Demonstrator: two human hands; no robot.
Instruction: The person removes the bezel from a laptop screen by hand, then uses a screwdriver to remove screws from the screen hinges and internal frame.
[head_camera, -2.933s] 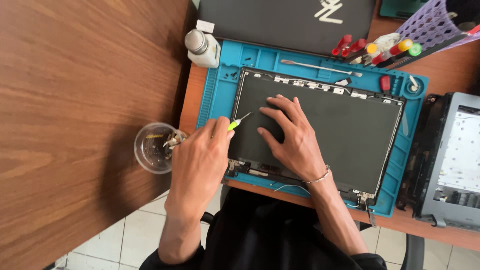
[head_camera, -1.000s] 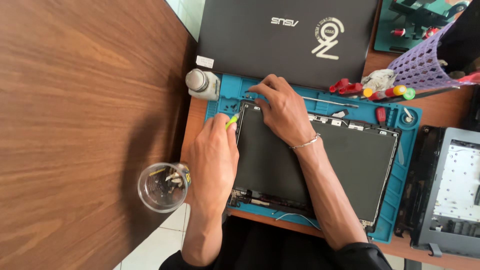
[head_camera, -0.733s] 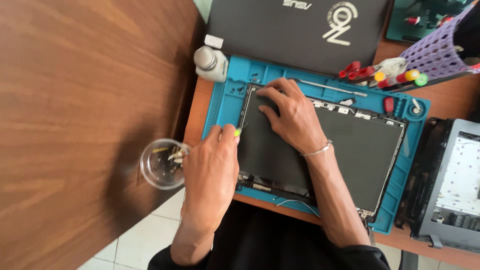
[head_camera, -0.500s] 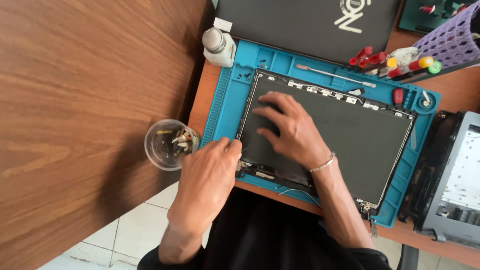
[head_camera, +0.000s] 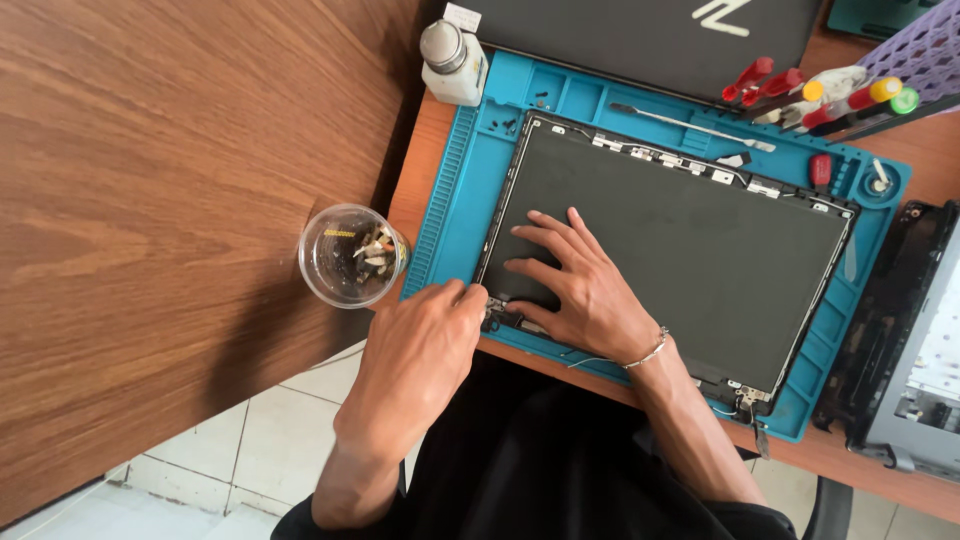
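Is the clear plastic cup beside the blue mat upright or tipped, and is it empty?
Upright and not empty. The clear cup shows its round open mouth to the camera, with small parts lying at its bottom, just left of the blue mat.

1. Laptop screen panel (head_camera: 690, 235): a dark, matte rectangle in a thin black frame, lying flat on the blue repair mat (head_camera: 460, 190) and filling most of it; the glass is blank and unlit
2. Right hand (head_camera: 585, 290): spread flat on the near-left part of that panel
3. Left hand (head_camera: 425, 350): at the panel's near-left corner, fingertips at its edge
4. Closed laptop lid (head_camera: 640, 35): dark grey, beyond the mat's far edge, with a white emblem on it
5. Small white label (head_camera: 462, 16): a little rectangle just past the mat's far-left corner, behind the white pump bottle (head_camera: 452, 62)
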